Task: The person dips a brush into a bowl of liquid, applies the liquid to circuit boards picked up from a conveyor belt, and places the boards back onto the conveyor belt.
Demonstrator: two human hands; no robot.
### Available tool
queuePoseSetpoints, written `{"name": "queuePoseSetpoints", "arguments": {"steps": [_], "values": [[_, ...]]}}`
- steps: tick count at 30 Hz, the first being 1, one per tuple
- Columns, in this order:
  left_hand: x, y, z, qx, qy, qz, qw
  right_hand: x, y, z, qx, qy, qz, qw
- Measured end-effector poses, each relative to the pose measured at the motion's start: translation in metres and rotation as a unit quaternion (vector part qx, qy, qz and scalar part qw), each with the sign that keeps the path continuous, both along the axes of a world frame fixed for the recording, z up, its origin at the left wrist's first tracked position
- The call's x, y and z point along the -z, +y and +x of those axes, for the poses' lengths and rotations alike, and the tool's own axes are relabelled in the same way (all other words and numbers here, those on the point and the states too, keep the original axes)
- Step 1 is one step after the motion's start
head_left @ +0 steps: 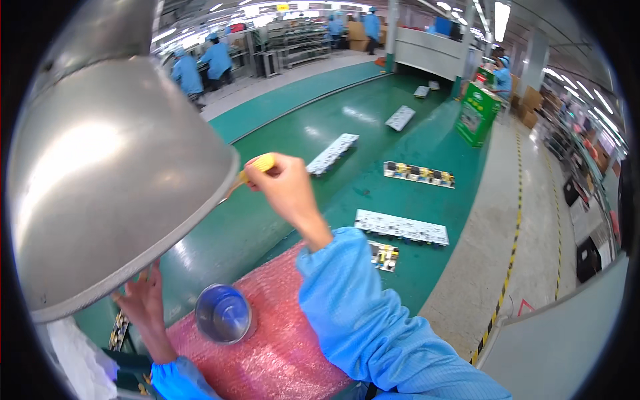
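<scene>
A large dull-silver metal hood (pixel 127 180), shaped like a bell, fills the left side. My right hand (pixel 283 187) is closed round the yellow handle of a small tool (pixel 261 163). Its thin brownish end meets the hood's lower right rim; I cannot make out whether it is a brush or a scraper. Below the rim, my left hand (pixel 143 300) has its fingers spread and raised to the hood's edge, their tips partly hidden. An open metal cup (pixel 225 313), bluish inside, stands between my forearms on pink bubble wrap (pixel 287 333).
Several circuit boards lie on the green conveyor belt (pixel 360 190), including a white one (pixel 400 227) beyond my right sleeve. A green box (pixel 477 113) stands farther right. Workers in blue (pixel 217 60) are in the background. A pale panel (pixel 553 333) borders the lower right.
</scene>
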State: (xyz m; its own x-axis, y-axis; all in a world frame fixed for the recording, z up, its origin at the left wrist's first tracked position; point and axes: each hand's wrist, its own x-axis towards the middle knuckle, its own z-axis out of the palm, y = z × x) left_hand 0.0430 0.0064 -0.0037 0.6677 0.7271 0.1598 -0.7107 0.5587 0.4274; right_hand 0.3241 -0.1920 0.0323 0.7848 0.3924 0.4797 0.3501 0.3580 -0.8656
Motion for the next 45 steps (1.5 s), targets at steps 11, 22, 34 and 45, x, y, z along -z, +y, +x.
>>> {"name": "queuePoseSetpoints", "arguments": {"steps": [11,22,34,45], "values": [[0.093,0.051,0.009,0.036,0.101,-0.011,0.994,0.022,-0.013,0.031,0.065,-0.204,-0.122,0.969],[0.118,0.090,-0.026,-0.358,0.574,0.393,0.623,0.014,0.008,0.011,-0.047,-0.107,-0.112,0.987],[0.116,0.099,-0.084,-0.470,0.735,0.368,0.323,0.016,0.008,0.010,-0.076,-0.151,-0.190,0.967],[0.126,0.121,-0.109,-0.479,0.741,0.384,0.273,0.016,0.016,-0.006,-0.053,-0.190,-0.183,0.963]]}}
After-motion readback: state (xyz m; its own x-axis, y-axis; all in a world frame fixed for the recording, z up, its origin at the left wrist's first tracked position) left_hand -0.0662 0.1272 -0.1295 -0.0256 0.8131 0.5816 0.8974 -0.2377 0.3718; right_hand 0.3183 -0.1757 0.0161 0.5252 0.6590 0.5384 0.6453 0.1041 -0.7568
